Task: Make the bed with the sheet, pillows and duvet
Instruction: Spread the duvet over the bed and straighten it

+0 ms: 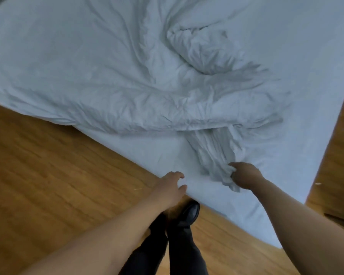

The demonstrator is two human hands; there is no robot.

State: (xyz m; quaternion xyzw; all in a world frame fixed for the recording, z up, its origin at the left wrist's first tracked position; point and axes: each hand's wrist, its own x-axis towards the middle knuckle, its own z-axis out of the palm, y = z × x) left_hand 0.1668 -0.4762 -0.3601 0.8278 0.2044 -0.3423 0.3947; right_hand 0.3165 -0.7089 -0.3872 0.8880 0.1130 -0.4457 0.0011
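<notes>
A white duvet [139, 80] lies crumpled across the bed, bunched into a lump near the middle right. One corner of the duvet is drawn out into a gathered strip toward the bed's near edge, and my right hand [244, 177] grips the end of that strip. My left hand [173, 187] hovers with relaxed fingers over the bed's near edge, holding nothing. A smooth white sheet [316, 116] covers the mattress on the right. No pillows are in view.
Wooden floor [48, 165] runs along the bed's near side and continues past the right edge [338, 155]. My legs and black shoes [189, 213] stand close against the bed's edge.
</notes>
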